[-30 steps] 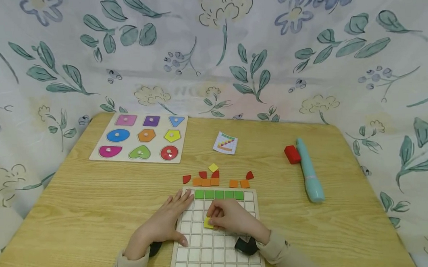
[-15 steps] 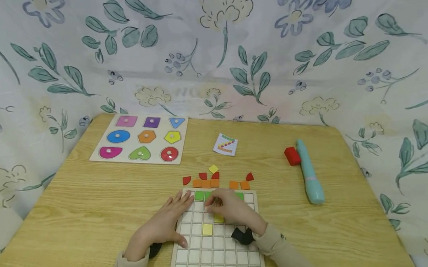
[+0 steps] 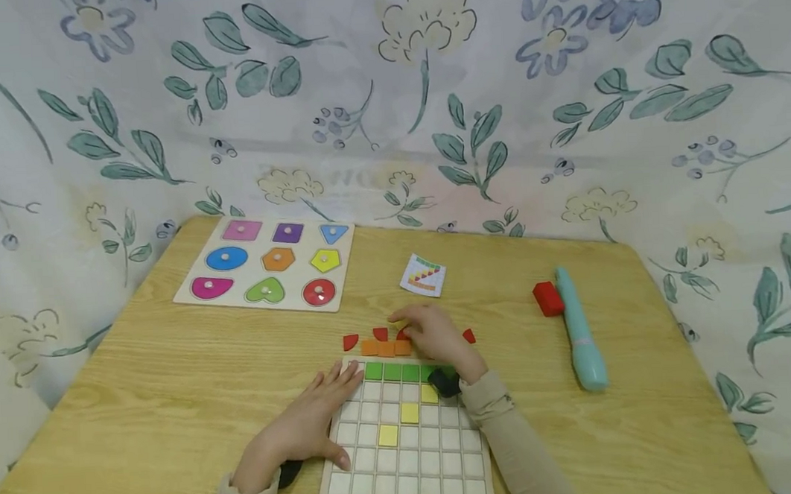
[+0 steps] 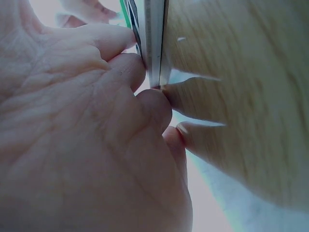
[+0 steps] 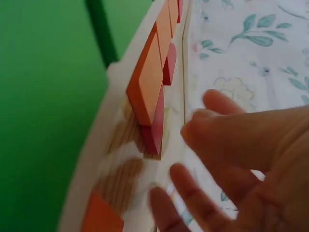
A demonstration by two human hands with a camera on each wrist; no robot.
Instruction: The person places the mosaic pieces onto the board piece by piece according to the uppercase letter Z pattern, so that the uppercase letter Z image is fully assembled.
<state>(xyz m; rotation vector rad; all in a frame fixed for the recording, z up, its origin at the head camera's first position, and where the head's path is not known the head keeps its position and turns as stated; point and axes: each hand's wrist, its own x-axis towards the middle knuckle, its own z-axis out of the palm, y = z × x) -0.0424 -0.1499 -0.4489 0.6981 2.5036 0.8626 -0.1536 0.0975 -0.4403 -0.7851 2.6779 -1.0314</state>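
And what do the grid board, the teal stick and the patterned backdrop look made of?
Grid board: probably wood with a matte finish, judging by its pale beige rim. Teal stick: likely smooth plastic, given its even colour and soft sheen. Patterned backdrop: apparently matte printed fabric, from its faint creases, though plastic sheeting is possible.
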